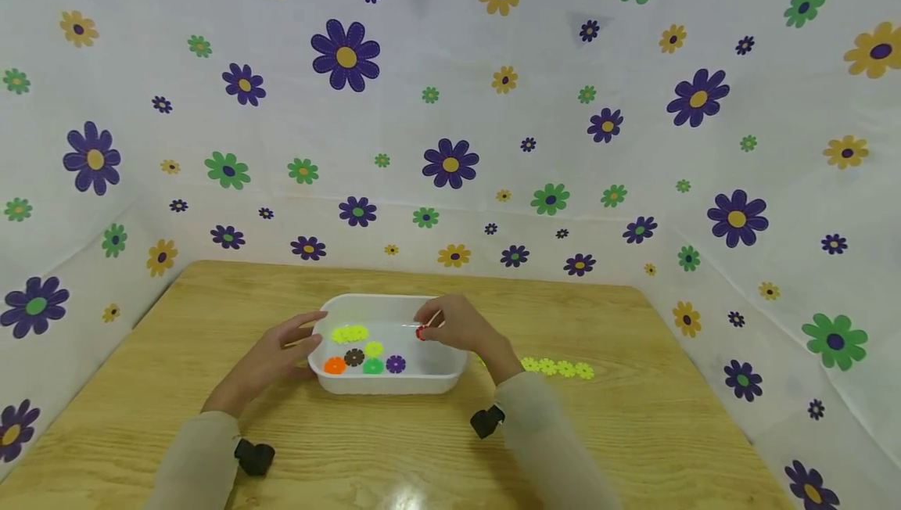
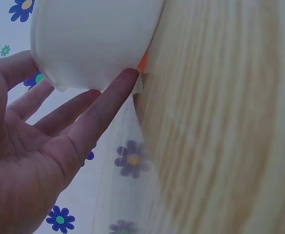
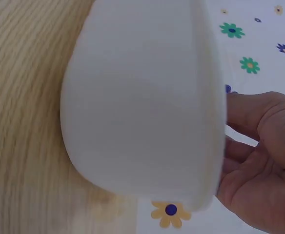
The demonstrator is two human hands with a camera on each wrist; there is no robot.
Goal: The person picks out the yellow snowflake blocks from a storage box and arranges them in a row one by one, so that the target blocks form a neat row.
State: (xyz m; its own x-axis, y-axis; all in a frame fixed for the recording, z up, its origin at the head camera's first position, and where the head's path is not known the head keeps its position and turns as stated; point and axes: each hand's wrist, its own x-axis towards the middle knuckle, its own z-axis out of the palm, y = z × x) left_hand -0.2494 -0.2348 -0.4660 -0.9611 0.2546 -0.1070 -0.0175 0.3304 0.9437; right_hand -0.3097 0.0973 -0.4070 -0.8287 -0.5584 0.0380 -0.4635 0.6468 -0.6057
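Note:
A white plastic basin (image 1: 390,385) stands on the table. My left hand (image 1: 283,350) rests against its left end, fingers extended; in the left wrist view the fingertips (image 2: 129,73) touch the outer wall. My right hand (image 1: 457,332) reaches over the right rim and pinches a small red notched disc (image 1: 421,332) inside the basin. Loose flower-shaped discs lie in the basin's left half: orange (image 1: 335,365), brown (image 1: 354,357), green (image 1: 373,366), purple (image 1: 396,364) and yellow (image 1: 374,349). The basin wall hides the right fingertips in the right wrist view.
Behind the loose discs, several yellow discs (image 1: 349,334) lie together in the basin. A row of yellow discs (image 1: 556,368) lies on the wooden table (image 1: 394,447) to the right, partly behind my right wrist. Flower-printed white cloth (image 1: 394,119) surrounds the table's back and sides.

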